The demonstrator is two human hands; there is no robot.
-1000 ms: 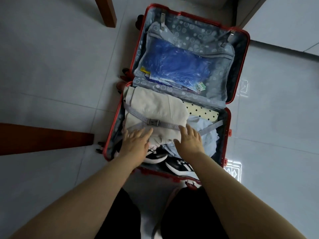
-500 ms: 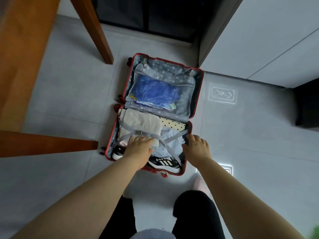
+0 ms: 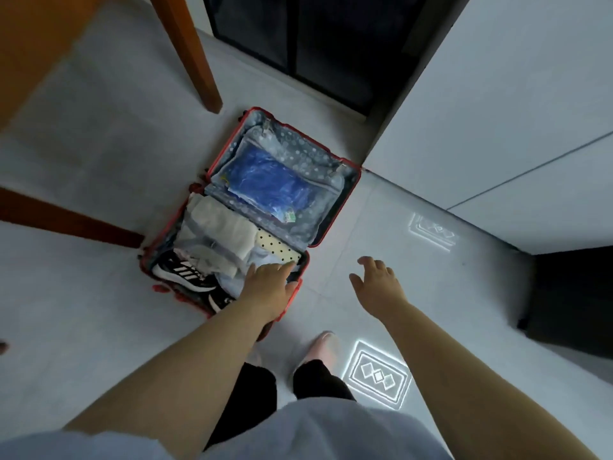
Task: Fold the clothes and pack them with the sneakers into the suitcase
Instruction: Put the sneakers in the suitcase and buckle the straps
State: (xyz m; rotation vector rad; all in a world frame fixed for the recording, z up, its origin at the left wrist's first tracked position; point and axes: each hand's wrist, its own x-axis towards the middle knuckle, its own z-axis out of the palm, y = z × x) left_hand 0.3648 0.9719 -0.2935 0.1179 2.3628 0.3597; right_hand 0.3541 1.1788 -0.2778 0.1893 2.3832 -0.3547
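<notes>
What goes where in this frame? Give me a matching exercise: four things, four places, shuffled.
Things
1. black-and-white striped sneakers
2. blue plastic-wrapped bundle
3. cream black-dotted cloth
4. right hand

Places
A. in the lined pocket of the lid half of the red hard-shell suitcase
B. over the grey floor tiles, right of the suitcase, holding nothing
C. near-left end of the packed half
D. packed half, right side, next to the hinge

Pairs: 1-C, 2-A, 3-D, 4-B
</notes>
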